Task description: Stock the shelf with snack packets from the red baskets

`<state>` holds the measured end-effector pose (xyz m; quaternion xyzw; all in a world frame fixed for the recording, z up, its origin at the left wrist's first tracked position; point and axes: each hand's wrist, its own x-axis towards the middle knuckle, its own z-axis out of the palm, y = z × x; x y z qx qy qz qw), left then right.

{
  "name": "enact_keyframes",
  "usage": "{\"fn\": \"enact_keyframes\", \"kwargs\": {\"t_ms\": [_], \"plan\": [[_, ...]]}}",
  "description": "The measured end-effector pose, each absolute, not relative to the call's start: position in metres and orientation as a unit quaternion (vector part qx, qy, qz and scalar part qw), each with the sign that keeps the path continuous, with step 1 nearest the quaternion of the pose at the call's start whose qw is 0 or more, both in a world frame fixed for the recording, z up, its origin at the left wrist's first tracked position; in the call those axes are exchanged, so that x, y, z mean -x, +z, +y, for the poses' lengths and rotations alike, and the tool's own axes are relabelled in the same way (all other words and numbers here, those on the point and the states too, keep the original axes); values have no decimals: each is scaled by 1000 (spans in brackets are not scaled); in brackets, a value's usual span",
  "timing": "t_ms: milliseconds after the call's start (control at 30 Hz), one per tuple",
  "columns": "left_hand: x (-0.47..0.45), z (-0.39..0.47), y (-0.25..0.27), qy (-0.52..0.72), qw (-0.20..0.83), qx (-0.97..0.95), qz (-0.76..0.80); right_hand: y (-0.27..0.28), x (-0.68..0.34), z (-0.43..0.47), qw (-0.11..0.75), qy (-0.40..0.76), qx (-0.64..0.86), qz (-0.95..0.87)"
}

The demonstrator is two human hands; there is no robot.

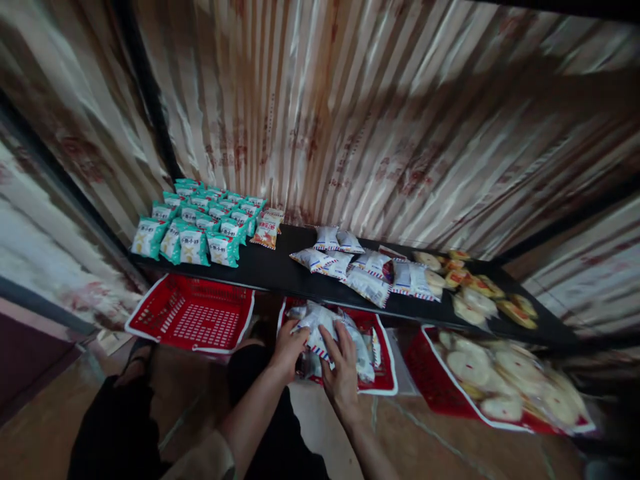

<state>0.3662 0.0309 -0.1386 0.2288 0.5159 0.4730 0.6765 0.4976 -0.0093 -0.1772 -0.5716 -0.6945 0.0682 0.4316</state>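
My left hand and my right hand are both over the middle red basket. Between them is a white snack bag with red-and-blue striped edges. The left fingers curl against its left side, while the right fingers press on its right side and top. More bags of the same sort lie under and beside it in the basket, partly covered by my hands. On the black shelf just behind, several matching snack bags are loosely heaped.
Teal-and-white snack packs stand in rows at the shelf's left, beside an orange pack. Round pale packaged foods lie at its right. A bare red basket sits left; another basket with pale round packages is right. Wrinkled sheeting hangs behind.
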Motion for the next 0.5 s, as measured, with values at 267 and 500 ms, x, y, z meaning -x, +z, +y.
{"fn": "enact_keyframes", "kwargs": {"t_ms": [267,500], "plan": [[-395,-30,-115,554,645,-190,491,-149,-519,-37,582,495,560,-320],[-423,-90,-111,520,653,-214,508,-123,-543,-76,553,649,471,-226]]}}
